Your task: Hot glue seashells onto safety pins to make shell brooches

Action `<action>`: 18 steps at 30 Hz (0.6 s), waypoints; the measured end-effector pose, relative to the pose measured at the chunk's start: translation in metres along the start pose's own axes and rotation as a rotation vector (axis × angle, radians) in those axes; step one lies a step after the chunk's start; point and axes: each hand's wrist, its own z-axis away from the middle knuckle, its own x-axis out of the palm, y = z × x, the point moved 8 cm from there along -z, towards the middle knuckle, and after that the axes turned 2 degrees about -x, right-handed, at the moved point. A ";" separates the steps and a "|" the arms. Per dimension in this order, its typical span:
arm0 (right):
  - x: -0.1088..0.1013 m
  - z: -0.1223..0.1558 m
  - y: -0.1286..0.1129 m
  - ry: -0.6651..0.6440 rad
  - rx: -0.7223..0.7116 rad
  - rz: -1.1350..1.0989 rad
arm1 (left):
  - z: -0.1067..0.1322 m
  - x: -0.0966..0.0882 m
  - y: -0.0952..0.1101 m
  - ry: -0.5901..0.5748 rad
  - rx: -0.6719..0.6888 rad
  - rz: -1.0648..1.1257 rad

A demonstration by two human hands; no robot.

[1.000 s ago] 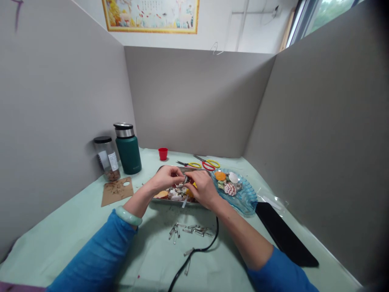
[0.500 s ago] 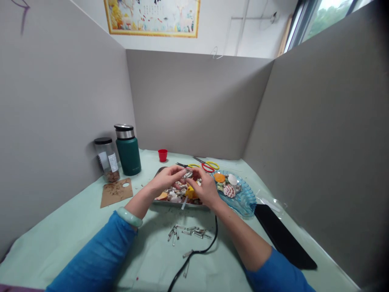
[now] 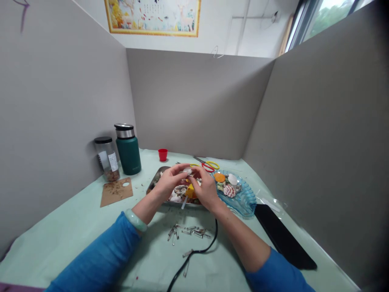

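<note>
My left hand [image 3: 170, 181] and my right hand [image 3: 205, 187] meet above a metal tray [image 3: 154, 181] filled with several small shells. Between the fingertips of both hands sits a small pale shell [image 3: 187, 171]. Both hands pinch it. Blue sleeves cover my forearms, and a pale green bangle [image 3: 136, 219] circles the left wrist. A black cord [image 3: 194, 251] runs from near my right wrist toward the table's front edge.
A blue glass dish [image 3: 245, 198] with coloured shells lies right of the tray. Several metal clips [image 3: 188, 232] are scattered in front. Scissors [image 3: 206, 164], a red cup [image 3: 163, 154], a green flask [image 3: 128, 148], a jar [image 3: 106, 158], a brown card [image 3: 116, 191] and a black phone [image 3: 284, 236] stand around. Grey partitions enclose the table.
Both hands have risen a little from the tray with the small shell pinched between them. My left forearm has shifted right, uncovering the tray's left end.
</note>
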 end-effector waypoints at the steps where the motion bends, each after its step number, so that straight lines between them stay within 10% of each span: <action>1: -0.001 0.000 -0.001 0.012 0.000 0.012 | 0.001 0.001 -0.001 0.015 0.002 0.009; 18: -0.007 0.002 -0.013 0.048 -0.109 0.140 | 0.006 0.010 -0.006 0.040 -0.056 0.282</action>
